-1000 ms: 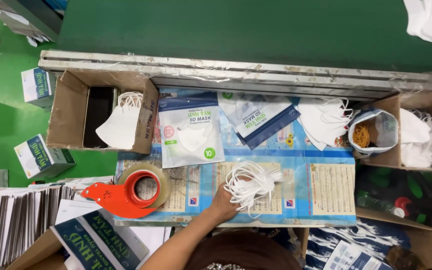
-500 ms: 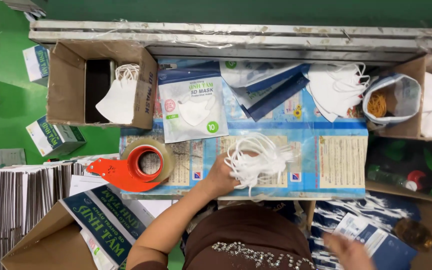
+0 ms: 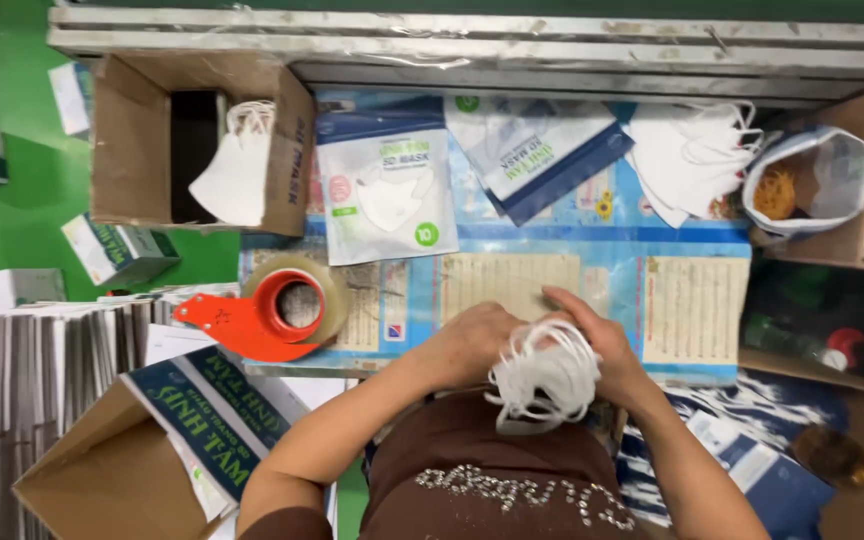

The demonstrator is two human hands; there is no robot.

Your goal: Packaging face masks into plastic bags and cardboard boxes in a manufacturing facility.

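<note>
My left hand [image 3: 467,345] and my right hand [image 3: 602,340] both grip a stack of white face masks [image 3: 544,375] with dangling ear loops, held close to my body at the near edge of the table. In front of my hands lies a blue printed sheet [image 3: 692,300] that covers the table. A packed bag of masks [image 3: 387,195] lies flat beyond it. A tape dispenser with an orange handle [image 3: 272,310] sits to the left of my left hand.
A cardboard box [image 3: 132,150] at the back left holds a white mask. More bags [image 3: 542,150] and loose white masks [image 3: 697,160] lie at the back. A bag of rubber bands [image 3: 807,185] sits at right. Flat printed cartons [image 3: 202,420] stand at lower left.
The mask stack has come off the table toward my body. My right hand has come up from below and joined the left on the stack. The view tilted down.
</note>
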